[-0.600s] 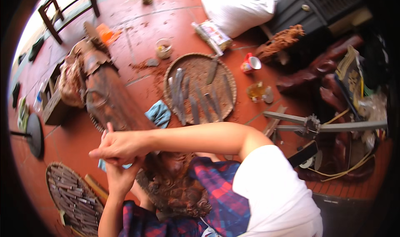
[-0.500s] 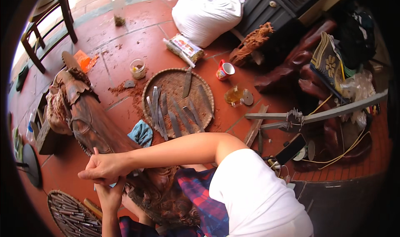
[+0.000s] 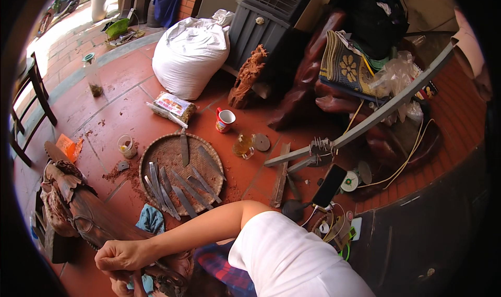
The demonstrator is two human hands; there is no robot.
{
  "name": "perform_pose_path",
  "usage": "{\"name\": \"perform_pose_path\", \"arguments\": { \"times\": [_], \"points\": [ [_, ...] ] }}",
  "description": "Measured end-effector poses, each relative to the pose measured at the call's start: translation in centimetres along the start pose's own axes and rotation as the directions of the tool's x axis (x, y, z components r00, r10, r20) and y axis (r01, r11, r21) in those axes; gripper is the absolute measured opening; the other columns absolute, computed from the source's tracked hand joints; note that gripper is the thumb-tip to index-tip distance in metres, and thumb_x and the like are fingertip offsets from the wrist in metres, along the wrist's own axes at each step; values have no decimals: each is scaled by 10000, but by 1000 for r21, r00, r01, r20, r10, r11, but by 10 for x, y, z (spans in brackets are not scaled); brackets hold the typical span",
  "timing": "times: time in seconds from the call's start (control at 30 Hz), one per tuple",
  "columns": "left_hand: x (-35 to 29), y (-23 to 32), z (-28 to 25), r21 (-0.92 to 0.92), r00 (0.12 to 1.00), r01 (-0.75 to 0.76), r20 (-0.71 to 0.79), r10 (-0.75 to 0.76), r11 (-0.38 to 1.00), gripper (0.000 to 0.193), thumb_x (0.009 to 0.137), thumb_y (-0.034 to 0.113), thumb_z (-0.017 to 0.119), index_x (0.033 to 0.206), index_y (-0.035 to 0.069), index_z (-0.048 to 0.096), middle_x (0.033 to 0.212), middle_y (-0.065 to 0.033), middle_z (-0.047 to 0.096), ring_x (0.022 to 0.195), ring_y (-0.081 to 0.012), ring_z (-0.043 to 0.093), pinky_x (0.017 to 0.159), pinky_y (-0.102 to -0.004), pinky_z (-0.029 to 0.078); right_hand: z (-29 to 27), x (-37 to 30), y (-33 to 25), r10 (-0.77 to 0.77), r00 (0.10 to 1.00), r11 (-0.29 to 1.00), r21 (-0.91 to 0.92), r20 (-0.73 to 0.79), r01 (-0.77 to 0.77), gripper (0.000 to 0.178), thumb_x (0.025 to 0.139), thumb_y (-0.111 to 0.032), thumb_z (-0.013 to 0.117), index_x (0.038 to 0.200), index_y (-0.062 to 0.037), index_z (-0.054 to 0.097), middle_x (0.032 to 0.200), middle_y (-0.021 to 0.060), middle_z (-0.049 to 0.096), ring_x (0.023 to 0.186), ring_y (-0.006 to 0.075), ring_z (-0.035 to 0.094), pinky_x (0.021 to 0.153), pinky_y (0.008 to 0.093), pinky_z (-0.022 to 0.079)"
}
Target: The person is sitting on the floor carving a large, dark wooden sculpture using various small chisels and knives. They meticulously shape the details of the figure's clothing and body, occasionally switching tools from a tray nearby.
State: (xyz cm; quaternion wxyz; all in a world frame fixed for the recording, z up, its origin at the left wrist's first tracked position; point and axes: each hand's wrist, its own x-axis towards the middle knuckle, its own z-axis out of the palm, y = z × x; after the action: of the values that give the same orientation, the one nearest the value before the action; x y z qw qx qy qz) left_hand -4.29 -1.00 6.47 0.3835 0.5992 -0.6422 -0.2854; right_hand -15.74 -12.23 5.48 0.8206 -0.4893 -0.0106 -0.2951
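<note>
My right hand (image 3: 119, 256) is closed in a fist over the wooden carving (image 3: 86, 208), at the lower left. Just below it, partly cut off by the lower edge, my left hand (image 3: 121, 287) has its fingers curled. Whatever lies between the two hands is hidden. Brown and long, the carving stretches from the left side down under my right forearm. A bit of light blue cloth (image 3: 148, 283) shows beside my left hand. Another blue cloth (image 3: 151, 218) lies beyond my forearm, next to a round woven tray (image 3: 150, 150) holding several flat metal blades (image 3: 192, 188).
Beyond the tray are a red mug (image 3: 225, 120), a glass mug of amber liquid (image 3: 243, 146), a plastic packet (image 3: 175, 106) and a white sack (image 3: 188, 57). A small carving (image 3: 249, 78) stands by a grey cabinet. At right, a grey bar (image 3: 365, 125) spans above a phone (image 3: 330, 185).
The view has turned up and to the right, so floor things sit lower and further left. Both hands stay together, with the left now mostly hidden or cut off by the lower edge.
</note>
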Motion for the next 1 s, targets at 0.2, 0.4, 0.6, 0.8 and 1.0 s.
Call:
{"name": "perform_pose_path", "arguments": {
  "times": [0.2,0.4,0.6,0.8,1.0],
  "points": [
    [-6,34,-27,-62,977,-63,200,74,996,207,927,36,614,1109,-26,691,1177,-218,678,1130,-324,638,982,-407,463,-1,-43,-56,68,988,788,-615,137,31,301,960,-273,629,850,7,654,807,114,535,731,251,534,668,343,435],
    [-5,5,-20,-63,955,-55,287,71,996,482,819,264,776,1229,59,627,896,-100,689,783,-265,612,735,-346,475,-10,-80,-111,124,988,560,-816,-86,-142,132,907,-99,673,972,6,628,957,141,629,902,297,635,795,374,503],
    [-38,-12,-13,9,850,-134,515,110,991,828,892,388,688,1569,167,265,930,-125,520,830,-291,558,751,-410,463,-9,-71,-100,198,980,353,-932,-15,-86,321,740,-152,855,957,-14,662,967,131,664,886,270,678,726,334,546],
    [-36,-10,-4,132,832,-86,555,-2,987,872,877,376,699,1585,202,219,873,-115,514,789,-285,573,704,-414,463,-20,-75,-78,201,980,405,-909,-16,-98,318,729,-136,855,824,-20,574,938,130,636,766,250,653,619,330,529],
    [-35,-21,1,124,842,-86,540,5,988,854,874,354,702,1578,200,243,775,-105,531,696,-281,604,644,-417,471,-19,-67,-62,226,973,421,-898,-34,-129,219,757,-17,751,796,-25,536,820,103,567,668,260,607,570,341,506]
  ]
}}
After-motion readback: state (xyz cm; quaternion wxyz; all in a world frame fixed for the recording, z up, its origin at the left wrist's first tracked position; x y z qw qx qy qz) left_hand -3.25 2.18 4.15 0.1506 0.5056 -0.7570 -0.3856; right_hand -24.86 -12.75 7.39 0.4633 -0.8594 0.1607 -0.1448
